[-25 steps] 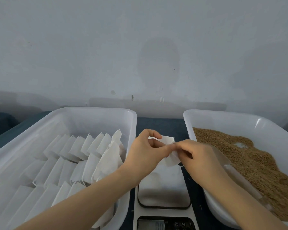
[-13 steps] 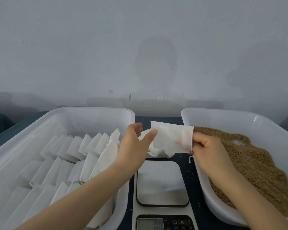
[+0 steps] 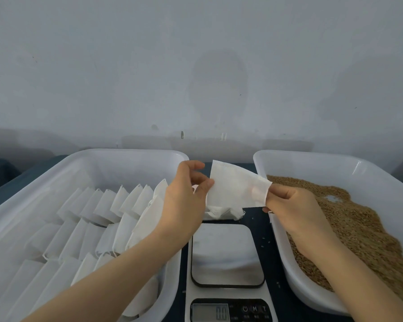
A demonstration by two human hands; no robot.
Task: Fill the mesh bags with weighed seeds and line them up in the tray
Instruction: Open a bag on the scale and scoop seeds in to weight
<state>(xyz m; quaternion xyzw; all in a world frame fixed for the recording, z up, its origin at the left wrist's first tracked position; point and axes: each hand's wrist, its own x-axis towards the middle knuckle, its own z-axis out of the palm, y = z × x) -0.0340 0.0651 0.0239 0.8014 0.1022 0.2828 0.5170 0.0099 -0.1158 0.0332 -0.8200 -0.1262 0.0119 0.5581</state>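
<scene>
White mesh bag (image 3: 235, 187) now tilted, left hand (image 3: 184, 203) and right hand (image 3: 291, 205) pinching it

The left hand (image 3: 182, 205) and right hand (image 3: 291, 210) are bare, forearms too, nails seemingly short.

Digits on the scale display (image 3: 209, 312) too blurred to read, scale (image 3: 226, 256) cut off at the bottom edge, left tray (image 3: 130, 153) running off left and bottom, seed tray (image 3: 312, 156) off the right, spare bag pile (image 3: 221, 214) half hidden behind the mesh bag (image 3: 235, 187), left hand (image 3: 184, 205) grip on it unclear.
</scene>
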